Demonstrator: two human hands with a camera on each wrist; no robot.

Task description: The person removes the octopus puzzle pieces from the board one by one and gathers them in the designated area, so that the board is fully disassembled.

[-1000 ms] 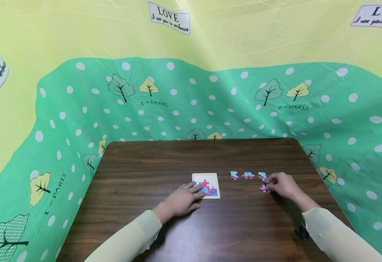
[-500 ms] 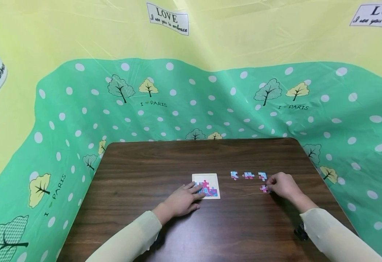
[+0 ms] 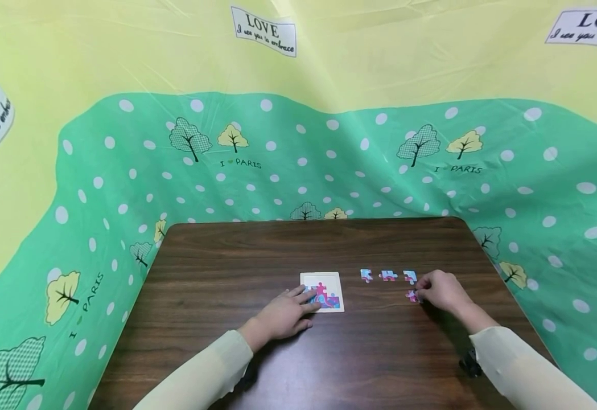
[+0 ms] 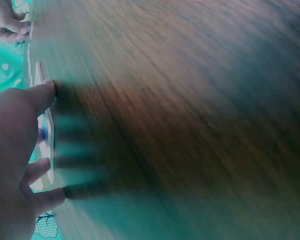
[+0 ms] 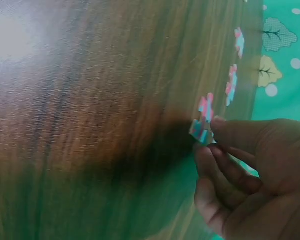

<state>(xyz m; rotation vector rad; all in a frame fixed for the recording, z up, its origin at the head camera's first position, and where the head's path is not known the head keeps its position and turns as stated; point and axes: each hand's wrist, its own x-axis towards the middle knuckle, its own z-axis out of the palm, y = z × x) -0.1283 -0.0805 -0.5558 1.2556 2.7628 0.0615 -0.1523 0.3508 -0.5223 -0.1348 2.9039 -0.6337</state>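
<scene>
A small square puzzle tray with a pale rim lies mid-table, its lower part filled with pink, blue and purple pieces. My left hand rests with spread fingers over the tray's lower left, hiding some of the picture. In the left wrist view, fingers reach across the tray's edge. To the right, my right hand pinches the right edge of a pink-and-blue puzzle piece between thumb and fingers, low at the tabletop. The right wrist view shows this puzzle piece at the fingertips.
Three loose puzzle pieces lie in a row beyond: a left piece, a middle piece and a right piece close to my right fingers. The dark wooden table ends against a green and yellow printed cloth.
My right fingers have drawn slightly back from the loose corner piece above and stay at the lower puzzle piece, which has turned a little. The left hand stays where it was.
</scene>
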